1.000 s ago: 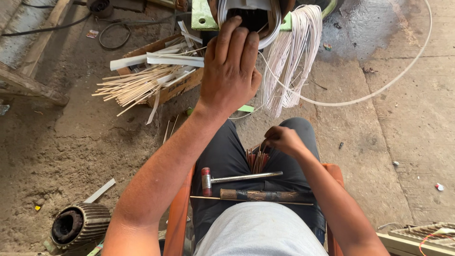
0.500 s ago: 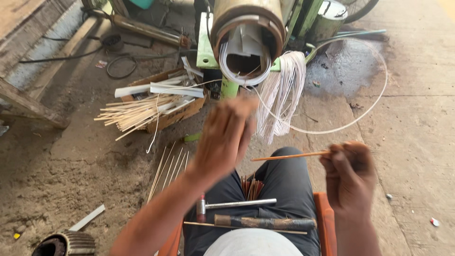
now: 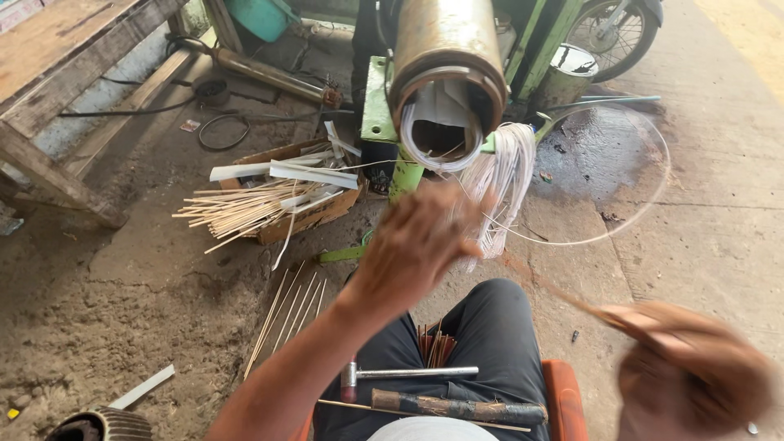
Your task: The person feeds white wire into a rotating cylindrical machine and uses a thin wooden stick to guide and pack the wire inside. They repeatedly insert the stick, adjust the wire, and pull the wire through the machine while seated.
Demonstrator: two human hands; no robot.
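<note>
Right hand, blurred, grips a thin stick; left hand loosely open, holding nothing

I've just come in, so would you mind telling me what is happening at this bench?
A seated person faces a large metal cylinder with white wire loops hanging from its open end. The left hand is raised in front of it, blurred, apparently empty. The right hand, also blurred, holds a thin stick pointing toward the cylinder. A small hammer and a wrapped tool lie across the lap. More sticks lie by a cardboard box on the floor.
</note>
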